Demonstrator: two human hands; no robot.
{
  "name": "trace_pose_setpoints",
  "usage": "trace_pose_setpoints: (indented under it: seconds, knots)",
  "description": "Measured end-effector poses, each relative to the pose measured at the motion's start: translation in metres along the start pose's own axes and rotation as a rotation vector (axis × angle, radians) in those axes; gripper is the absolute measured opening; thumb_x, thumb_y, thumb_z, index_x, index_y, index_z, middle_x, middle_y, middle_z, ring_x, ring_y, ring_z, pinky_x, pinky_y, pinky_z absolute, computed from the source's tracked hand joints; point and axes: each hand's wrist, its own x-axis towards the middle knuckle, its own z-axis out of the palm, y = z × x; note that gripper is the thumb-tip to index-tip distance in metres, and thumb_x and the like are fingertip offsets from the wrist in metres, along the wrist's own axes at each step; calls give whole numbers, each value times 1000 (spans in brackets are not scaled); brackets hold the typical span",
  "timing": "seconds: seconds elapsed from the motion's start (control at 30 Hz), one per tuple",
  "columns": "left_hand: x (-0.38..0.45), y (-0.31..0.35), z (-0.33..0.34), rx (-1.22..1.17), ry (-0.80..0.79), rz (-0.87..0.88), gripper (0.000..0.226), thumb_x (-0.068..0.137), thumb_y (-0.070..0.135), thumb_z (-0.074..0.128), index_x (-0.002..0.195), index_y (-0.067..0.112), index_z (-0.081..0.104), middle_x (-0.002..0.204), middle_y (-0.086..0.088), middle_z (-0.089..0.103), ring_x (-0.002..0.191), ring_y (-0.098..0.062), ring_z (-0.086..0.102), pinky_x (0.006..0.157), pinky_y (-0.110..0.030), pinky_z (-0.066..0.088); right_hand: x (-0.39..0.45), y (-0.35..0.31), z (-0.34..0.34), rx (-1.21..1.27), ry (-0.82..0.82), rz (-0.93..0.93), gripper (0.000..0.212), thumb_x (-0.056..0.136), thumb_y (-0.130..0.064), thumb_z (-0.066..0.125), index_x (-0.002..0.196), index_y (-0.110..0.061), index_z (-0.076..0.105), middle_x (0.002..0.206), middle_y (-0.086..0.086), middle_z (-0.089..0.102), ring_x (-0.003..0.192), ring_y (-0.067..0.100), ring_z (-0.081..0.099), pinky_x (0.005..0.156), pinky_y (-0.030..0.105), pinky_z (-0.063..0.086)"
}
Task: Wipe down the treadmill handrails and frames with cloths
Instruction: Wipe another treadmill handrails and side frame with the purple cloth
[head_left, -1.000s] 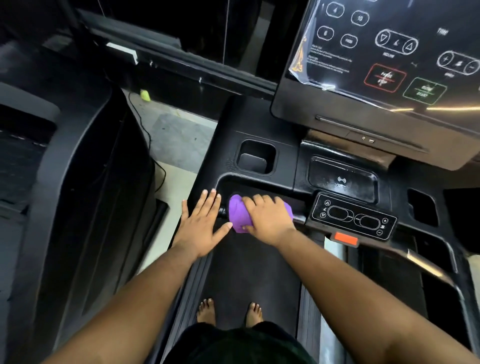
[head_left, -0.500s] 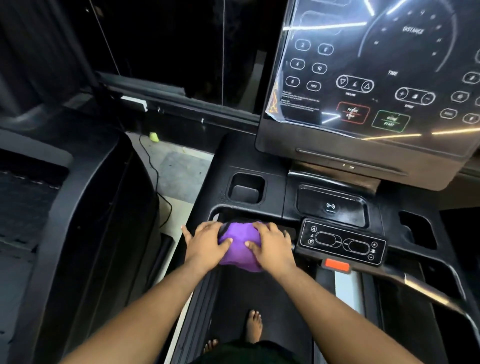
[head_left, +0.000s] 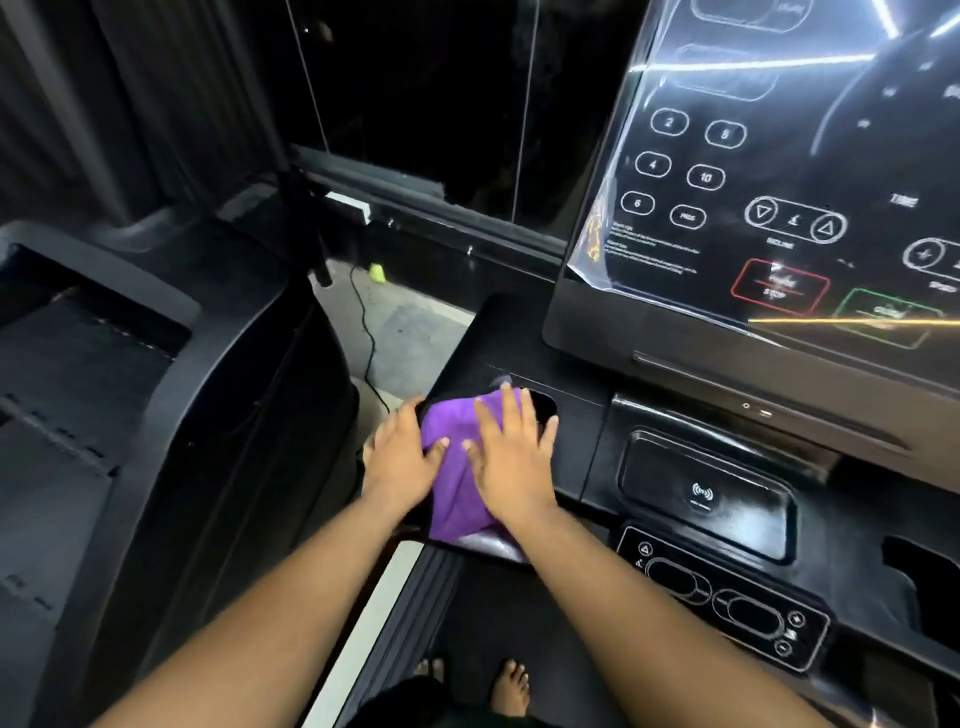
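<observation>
Wiping console frame | left hand (head_left: 402, 457), right hand (head_left: 511, 460): flat, fingers straight, pressing purple cloth (head_left: 457, 483) spread beneath both | progress: mid-task, handrails apparently left

Gym floor: treadmill console (head_left: 779, 208) with speed/incline buttons, second black machine (head_left: 130, 389) alongside.

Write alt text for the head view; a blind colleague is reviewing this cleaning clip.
Both hands, left and right, press a purple cloth flat on the black treadmill console tray, fingers spread over a cup-holder recess. To the right are a wireless charging pad and a control panel, below the glossy touchscreen display; bare feet stand on the belt.
</observation>
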Motion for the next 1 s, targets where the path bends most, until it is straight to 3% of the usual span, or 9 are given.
trace_pose_setpoints:
  seconds: [0.07,0.17,0.33,0.47,0.6,0.7,0.9,1.0]
  knots:
    - [8,-12,6,68,-141,-80,75,101,46,55,162,20,19,169,-5,23,154,-28,25,121,-65,20,9,0,25,-119,-209,-68,73,103,-62,31,164,-32,6,172,5,-12,157,29,-18,121,67,-10]
    - [15,-33,18,64,-223,-76,72,106,49,40,165,21,9,173,2,7,159,-18,8,124,-64,3,18,-1,50,-242,-268,-131,78,98,-71,21,164,-33,2,172,5,-12,157,29,-17,116,64,-23]
    - [23,-50,39,34,-184,45,76,104,58,28,165,21,2,173,5,0,158,-8,-6,126,-54,-6,70,-1,58,-280,-281,-167,75,97,-60,26,164,-31,8,173,7,-9,157,30,-16,122,64,-10]
    - [33,-52,51,93,-215,108,87,95,71,12,164,20,-7,172,3,-10,157,-9,-13,125,-51,-10,113,8,44,-270,-300,-124,77,98,-72,27,164,-34,13,173,-1,-7,158,21,-17,122,61,-14]
    - [34,-56,54,139,-215,197,91,91,75,1,161,20,-15,171,3,-16,156,-10,-17,126,-53,-8,112,13,39,-311,-228,60,65,106,-60,20,164,-33,8,173,-2,-9,158,19,-17,120,61,-16]
    - [34,-57,53,108,-218,228,86,91,75,1,157,25,-21,169,7,-19,155,-7,-20,127,-53,-7,75,18,36,-245,-210,140,65,107,-54,23,164,-30,6,173,0,-11,158,20,-15,124,57,-10]
    - [37,-58,55,5,-247,214,83,91,73,3,157,28,-20,169,10,-19,153,-3,-21,127,-50,-6,37,-3,49,-267,-309,-43,71,104,-50,28,165,-23,1,172,10,-9,159,27,2,126,46,19]
    - [37,-58,55,41,-257,214,88,90,74,0,161,25,-14,170,8,-16,155,-5,-18,127,-52,-4,25,21,32,-390,-360,-121,79,101,-62,32,164,-20,11,169,14,21,150,29,31,117,44,32]
